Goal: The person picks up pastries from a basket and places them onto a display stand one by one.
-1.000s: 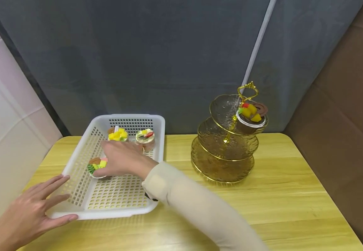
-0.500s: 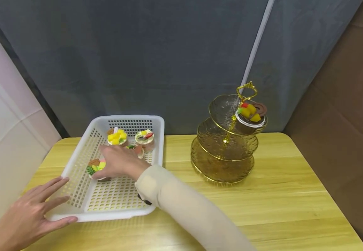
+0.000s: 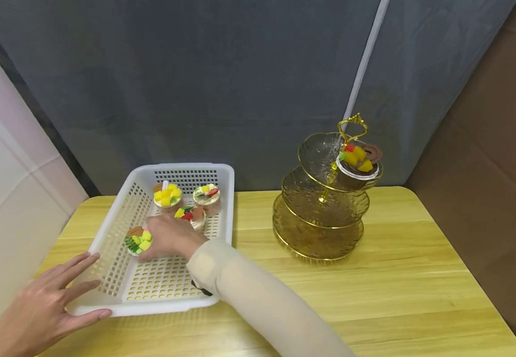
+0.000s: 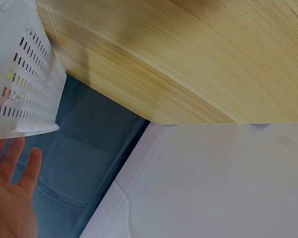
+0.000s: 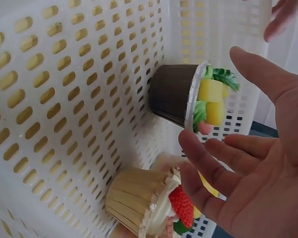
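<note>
Just beside the parted thumb and fingers of your right hand [image 3: 170, 238], a cupcake [image 3: 140, 242] in a dark brown, white-rimmed cup stands upright, topped with yellow cubes, green leaves and a brown piece. It sits toward the left wall inside a white plastic basket [image 3: 150, 308], rectangular and perforated, which rests level on the wooden table [image 3: 396, 297], its near left corner at your left hand [image 3: 45, 300].

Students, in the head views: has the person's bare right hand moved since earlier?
Yes. Judged against the white perforated plastic basket, the right hand has moved slightly toward the near side, exposing the strawberry-topped cream cupcake.
</note>
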A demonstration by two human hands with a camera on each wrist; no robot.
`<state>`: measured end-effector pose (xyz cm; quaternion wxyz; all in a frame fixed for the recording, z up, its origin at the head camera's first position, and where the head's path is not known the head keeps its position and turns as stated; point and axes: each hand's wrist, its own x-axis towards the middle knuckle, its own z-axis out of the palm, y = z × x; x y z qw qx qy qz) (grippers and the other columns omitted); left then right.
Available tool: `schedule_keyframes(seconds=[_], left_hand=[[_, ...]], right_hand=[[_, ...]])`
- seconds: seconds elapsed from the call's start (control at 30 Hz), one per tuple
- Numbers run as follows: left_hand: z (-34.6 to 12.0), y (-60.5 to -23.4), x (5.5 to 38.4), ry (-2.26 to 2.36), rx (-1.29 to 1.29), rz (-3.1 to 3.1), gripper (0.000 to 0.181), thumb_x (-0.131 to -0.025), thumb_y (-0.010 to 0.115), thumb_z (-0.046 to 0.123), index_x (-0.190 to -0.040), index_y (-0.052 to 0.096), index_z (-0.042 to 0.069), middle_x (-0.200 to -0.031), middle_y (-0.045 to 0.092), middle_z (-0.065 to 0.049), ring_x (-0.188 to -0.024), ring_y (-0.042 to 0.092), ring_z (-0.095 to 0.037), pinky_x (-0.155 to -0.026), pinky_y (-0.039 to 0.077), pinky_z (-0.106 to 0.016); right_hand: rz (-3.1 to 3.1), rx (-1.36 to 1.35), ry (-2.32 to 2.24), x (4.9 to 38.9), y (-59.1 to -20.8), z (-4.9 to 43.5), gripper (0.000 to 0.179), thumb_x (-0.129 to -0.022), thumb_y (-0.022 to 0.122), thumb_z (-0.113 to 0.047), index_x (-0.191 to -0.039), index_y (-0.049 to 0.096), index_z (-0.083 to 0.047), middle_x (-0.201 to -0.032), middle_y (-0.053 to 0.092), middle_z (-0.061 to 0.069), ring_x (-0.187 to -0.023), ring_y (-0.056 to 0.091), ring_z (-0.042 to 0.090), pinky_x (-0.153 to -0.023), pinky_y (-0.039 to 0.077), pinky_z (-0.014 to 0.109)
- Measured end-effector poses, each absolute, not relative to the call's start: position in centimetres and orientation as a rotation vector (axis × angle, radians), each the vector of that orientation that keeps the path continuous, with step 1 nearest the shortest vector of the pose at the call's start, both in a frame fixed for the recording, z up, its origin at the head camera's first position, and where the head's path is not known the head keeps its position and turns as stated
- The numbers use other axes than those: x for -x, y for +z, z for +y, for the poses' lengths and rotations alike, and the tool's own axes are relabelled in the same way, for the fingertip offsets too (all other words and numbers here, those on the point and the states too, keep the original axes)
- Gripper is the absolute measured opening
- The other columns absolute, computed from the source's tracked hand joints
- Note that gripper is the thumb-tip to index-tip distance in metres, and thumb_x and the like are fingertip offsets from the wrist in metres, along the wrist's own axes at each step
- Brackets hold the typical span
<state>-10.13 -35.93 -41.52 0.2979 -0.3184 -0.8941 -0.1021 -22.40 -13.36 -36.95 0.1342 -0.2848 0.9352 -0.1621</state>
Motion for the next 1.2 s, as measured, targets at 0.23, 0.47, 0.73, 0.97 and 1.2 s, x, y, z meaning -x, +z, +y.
schedule_keyframes(seconds=[0.23, 0.47, 0.73, 0.97, 1.2], left_hand=[[-35.9, -41.5, 10.3, -0.266, 0.871, -2.351, 0.077, -0.081, 0.054, 0.081, -0.079, 0.076, 0.007, -0.145, 0.053, -0.003, -0.143, 0.020, 0.004, -0.111, 0.010, -0.009], [-35.9, -41.4, 10.2, -0.252, 0.859, -2.388, 0.078, -0.077, 0.056, 0.082, -0.080, 0.076, 0.007, -0.146, 0.052, -0.003, -0.143, 0.018, 0.005, -0.112, 0.009, -0.010], [-35.9, -41.3, 10.1, -0.261, 0.862, -2.395, 0.078, -0.078, 0.056, 0.081, -0.080, 0.076, 0.006, -0.147, 0.051, -0.003, -0.144, 0.019, 0.004, -0.113, 0.009, -0.012], [-35.8, -41.4, 10.2, -0.271, 0.847, -2.402, 0.078, -0.077, 0.057, 0.081, -0.080, 0.076, 0.006, -0.148, 0.050, 0.000, -0.144, 0.020, 0.004, -0.112, 0.009, -0.011], [-35.8, -41.4, 10.2, -0.276, 0.853, -2.397, 0.077, -0.078, 0.057, 0.081, -0.080, 0.076, 0.006, -0.149, 0.047, 0.003, -0.144, 0.020, 0.004, -0.112, 0.009, -0.011]], right_hand=[[2.693, 0.766, -0.453, 22.4, -37.8, -13.7, 0.045, -0.076, 0.084, -0.049, -0.108, 0.058, -0.029, -0.089, 0.051, -0.014, -0.076, 0.052, 0.004, -0.063, 0.043, 0.021], [2.716, 0.778, -0.426, 22.9, -38.8, -13.9, 0.046, -0.077, 0.085, -0.044, -0.110, 0.059, -0.026, -0.090, 0.054, -0.013, -0.076, 0.052, 0.004, -0.066, 0.044, 0.021], [2.780, 0.783, -0.391, 23.2, -39.3, -14.5, 0.039, -0.080, 0.083, -0.041, -0.107, 0.059, -0.025, -0.088, 0.054, -0.012, -0.075, 0.052, 0.006, -0.064, 0.044, 0.023], [2.807, 0.765, -0.407, 23.3, -39.4, -14.8, 0.036, -0.077, 0.085, -0.036, -0.099, 0.059, -0.024, -0.084, 0.053, -0.011, -0.072, 0.051, 0.006, -0.058, 0.043, 0.023], [2.792, 0.723, -0.439, 23.1, -39.3, -14.9, 0.038, -0.073, 0.088, -0.035, -0.095, 0.059, -0.024, -0.081, 0.052, -0.010, -0.069, 0.051, 0.007, -0.057, 0.043, 0.024]])
